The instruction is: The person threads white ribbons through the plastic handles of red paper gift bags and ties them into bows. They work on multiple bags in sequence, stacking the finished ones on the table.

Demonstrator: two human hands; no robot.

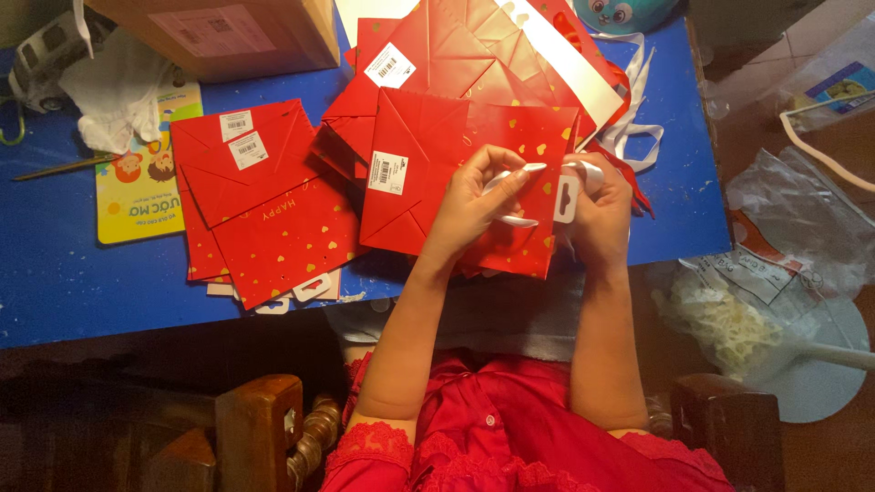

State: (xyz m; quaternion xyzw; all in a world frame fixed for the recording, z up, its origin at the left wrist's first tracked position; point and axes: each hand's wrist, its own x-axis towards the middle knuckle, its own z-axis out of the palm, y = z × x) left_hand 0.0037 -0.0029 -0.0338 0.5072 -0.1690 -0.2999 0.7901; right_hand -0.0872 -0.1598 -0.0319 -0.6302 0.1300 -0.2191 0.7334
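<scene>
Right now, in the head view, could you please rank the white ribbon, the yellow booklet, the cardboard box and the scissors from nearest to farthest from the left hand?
From the left hand:
1. White ribbon, in its fingers.
2. Cardboard box, at the table's far edge, to the left.
3. Yellow booklet, left, past the flat red bags.
4. Scissors, farthest left on the blue table.

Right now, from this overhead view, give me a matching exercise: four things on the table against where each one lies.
Things:
1. cardboard box
2. white ribbon
3. children's book
4. folded red gift bags

Places:
A. held between the left hand and right hand
B. at the table's far edge, top left
C. stacked left of the hands on the blue table
D. partly under the stack's left side, below a white cloth

Pairs: 1-B, 2-A, 3-D, 4-C
</scene>
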